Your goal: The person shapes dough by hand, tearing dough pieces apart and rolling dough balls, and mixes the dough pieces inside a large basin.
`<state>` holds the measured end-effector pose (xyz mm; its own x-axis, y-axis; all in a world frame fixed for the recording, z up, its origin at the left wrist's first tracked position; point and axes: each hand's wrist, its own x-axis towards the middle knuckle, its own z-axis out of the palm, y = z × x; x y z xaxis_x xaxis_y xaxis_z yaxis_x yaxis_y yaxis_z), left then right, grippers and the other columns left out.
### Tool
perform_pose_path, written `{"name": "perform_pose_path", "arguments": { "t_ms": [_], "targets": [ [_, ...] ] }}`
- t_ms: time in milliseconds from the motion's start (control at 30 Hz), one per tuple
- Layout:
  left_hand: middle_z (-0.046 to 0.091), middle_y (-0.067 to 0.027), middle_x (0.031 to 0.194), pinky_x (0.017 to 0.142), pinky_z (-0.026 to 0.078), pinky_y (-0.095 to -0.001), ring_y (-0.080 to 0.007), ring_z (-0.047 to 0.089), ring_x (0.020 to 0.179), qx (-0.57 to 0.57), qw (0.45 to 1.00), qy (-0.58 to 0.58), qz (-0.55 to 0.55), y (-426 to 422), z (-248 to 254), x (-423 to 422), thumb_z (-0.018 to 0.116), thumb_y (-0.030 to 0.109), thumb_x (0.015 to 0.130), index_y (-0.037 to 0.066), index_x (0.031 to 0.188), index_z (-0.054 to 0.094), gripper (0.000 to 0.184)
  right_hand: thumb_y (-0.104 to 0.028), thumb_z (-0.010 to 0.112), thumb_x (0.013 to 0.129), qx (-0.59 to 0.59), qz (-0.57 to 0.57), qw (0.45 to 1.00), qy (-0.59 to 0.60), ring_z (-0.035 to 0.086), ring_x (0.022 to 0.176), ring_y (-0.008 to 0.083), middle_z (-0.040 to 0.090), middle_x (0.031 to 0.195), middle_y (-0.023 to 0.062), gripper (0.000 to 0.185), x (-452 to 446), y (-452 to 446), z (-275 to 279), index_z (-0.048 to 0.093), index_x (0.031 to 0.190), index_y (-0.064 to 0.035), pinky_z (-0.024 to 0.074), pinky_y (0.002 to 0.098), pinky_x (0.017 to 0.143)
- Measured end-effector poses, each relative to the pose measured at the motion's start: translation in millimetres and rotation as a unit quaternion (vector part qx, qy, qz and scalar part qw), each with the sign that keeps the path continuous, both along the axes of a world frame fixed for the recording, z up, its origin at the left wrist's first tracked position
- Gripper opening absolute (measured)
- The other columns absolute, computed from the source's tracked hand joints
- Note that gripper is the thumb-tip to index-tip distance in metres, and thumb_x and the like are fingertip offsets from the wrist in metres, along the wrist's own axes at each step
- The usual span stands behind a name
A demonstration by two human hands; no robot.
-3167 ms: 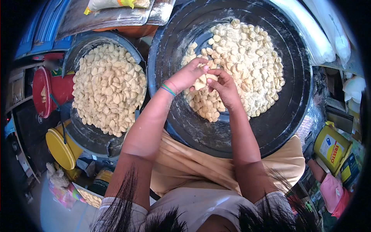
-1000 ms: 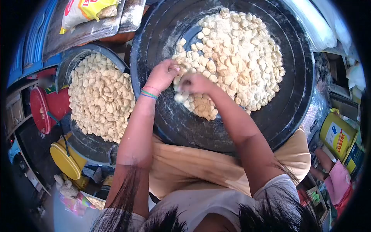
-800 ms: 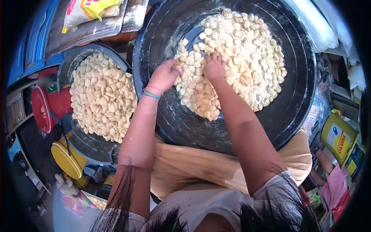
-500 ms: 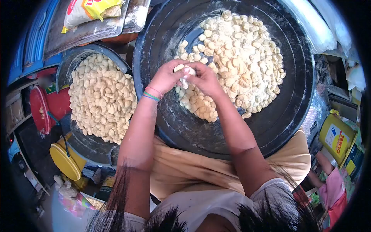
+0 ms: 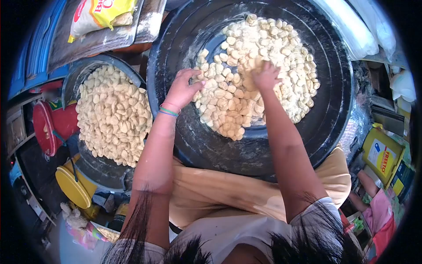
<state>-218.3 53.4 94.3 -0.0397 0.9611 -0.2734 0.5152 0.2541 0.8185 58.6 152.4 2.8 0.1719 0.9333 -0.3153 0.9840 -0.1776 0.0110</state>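
A wide black basin (image 5: pixel 246 158) holds many small, pale, floury dough pieces (image 5: pixel 285 57), spread over its middle and right. My left hand (image 5: pixel 184 88), with coloured bands at the wrist, is at the left edge of the pile. Its thumb and fingers are apart, and nothing shows between them. On top of the pile, my right hand (image 5: pixel 267 77) lies palm down with spread fingers, touching the pieces. A smaller dark tub (image 5: pixel 105 174) at the left is heaped with similar pale pieces (image 5: pixel 115 114).
Trays with a yellow and white bag (image 5: pixel 103 15) lie at the upper left. A red bucket (image 5: pixel 46 127) and a yellow bucket (image 5: pixel 72 187) stand left. At right are a yellow-green FREETO container (image 5: pixel 382 156) and another person's arm (image 5: pixel 368 184). Plastic bags (image 5: pixel 356 33) lie upper right.
My hands were together around a pale piece half a second ago and have separated. The right has moved right onto the pile with its fingers spread, while the left has opened near the same place.
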Motion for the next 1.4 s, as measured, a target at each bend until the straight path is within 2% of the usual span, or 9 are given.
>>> {"name": "perform_pose_path", "arguments": {
  "t_ms": [133,267,433,600,667,867,967,1167,1400],
  "targets": [
    [0.053,-0.0193,0.119,0.099,0.038,-0.0365,-0.0339,0.05,0.115,-0.042,0.999,-0.012,-0.01,1,4,2,0.068,0.026,0.079,0.005,0.109,0.061,0.037,-0.019,0.064,0.075,-0.134,0.341,0.93,-0.004,0.036,0.126,0.0407,0.036,0.137,0.0171,0.055,-4,-32,23,0.048,0.127,-0.0134,0.0392,0.0555,0.098],
    [0.057,-0.0207,0.113,0.096,0.041,-0.0372,-0.0347,0.054,0.109,-0.051,0.998,-0.008,-0.033,-1,1,3,0.065,0.026,0.081,0.005,0.109,0.06,0.036,-0.045,0.074,0.07,-0.03,0.131,0.973,0.187,0.03,0.131,0.0397,0.036,0.136,0.0194,0.072,44,25,20,0.045,0.132,-0.0191,0.0307,0.0591,0.103],
    [0.058,-0.0197,0.112,0.094,0.042,-0.0375,-0.0345,0.055,0.108,-0.056,0.997,-0.002,-0.047,0,3,5,0.065,0.026,0.082,0.004,0.108,0.061,0.034,-0.058,0.068,0.068,0.01,0.072,0.997,0.014,0.019,0.136,0.0405,0.024,0.147,0.0225,0.085,20,18,7,0.037,0.138,-0.0222,0.0122,0.0623,0.108],
    [0.059,-0.0195,0.11,0.093,0.043,-0.0375,-0.0348,0.056,0.106,-0.044,0.998,-0.015,-0.04,-2,3,4,0.065,0.026,0.081,0.003,0.106,0.062,0.034,-0.032,0.07,0.071,-0.072,0.378,0.923,0.012,0.034,0.128,0.0379,0.041,0.135,0.011,0.053,35,-53,16,0.053,0.12,-0.018,0.0302,0.0589,0.099],
    [0.06,-0.0197,0.109,0.092,0.043,-0.0375,-0.0349,0.056,0.105,-0.046,0.998,-0.024,-0.044,-2,0,2,0.066,0.025,0.08,0.002,0.105,0.062,0.034,-0.026,0.07,0.071,-0.198,0.276,0.91,0.238,0.042,0.12,0.0332,0.049,0.122,0.0097,0.044,75,-47,12,0.056,0.111,-0.014,0.0347,0.056,0.093],
    [0.06,-0.0203,0.108,0.091,0.044,-0.0385,-0.0357,0.056,0.104,-0.048,0.997,0.001,-0.068,-3,2,3,0.065,0.027,0.08,0.002,0.107,0.061,0.037,-0.055,0.069,0.072,0.188,-0.01,0.981,0.05,0.03,0.131,0.0378,0.032,0.14,0.0226,0.08,116,13,23,0.038,0.135,-0.0173,0.0236,0.0566,0.104],
    [0.06,-0.0201,0.108,0.091,0.044,-0.0384,-0.0356,0.056,0.104,-0.057,0.995,0.009,-0.083,0,4,4,0.064,0.027,0.08,0.002,0.108,0.061,0.038,-0.059,0.067,0.071,-0.003,-0.108,0.994,-0.009,0.021,0.135,0.0412,0.017,0.148,0.0241,0.088,72,30,32,0.03,0.141,-0.0196,0.0178,0.0558,0.108],
    [0.06,-0.0192,0.109,0.092,0.043,-0.0387,-0.0347,0.056,0.105,-0.059,0.996,-0.008,-0.062,-2,2,4,0.064,0.027,0.081,0.003,0.11,0.061,0.038,-0.051,0.07,0.069,-0.166,0.206,0.961,0.081,0.035,0.127,0.0399,0.034,0.136,0.0203,0.078,96,-19,51,0.042,0.133,-0.0168,0.0354,0.0608,0.094],
    [0.06,-0.0194,0.11,0.092,0.044,-0.0379,-0.0336,0.057,0.105,-0.059,0.995,-0.004,-0.086,-3,-1,6,0.065,0.027,0.081,0.001,0.109,0.061,0.038,-0.068,0.056,0.075,0.109,0.052,0.99,-0.071,0.023,0.134,0.0433,0.024,0.147,0.0215,0.087,155,43,-1,0.027,0.144,-0.0232,0.0102,0.0675,0.104]
  ]
}}
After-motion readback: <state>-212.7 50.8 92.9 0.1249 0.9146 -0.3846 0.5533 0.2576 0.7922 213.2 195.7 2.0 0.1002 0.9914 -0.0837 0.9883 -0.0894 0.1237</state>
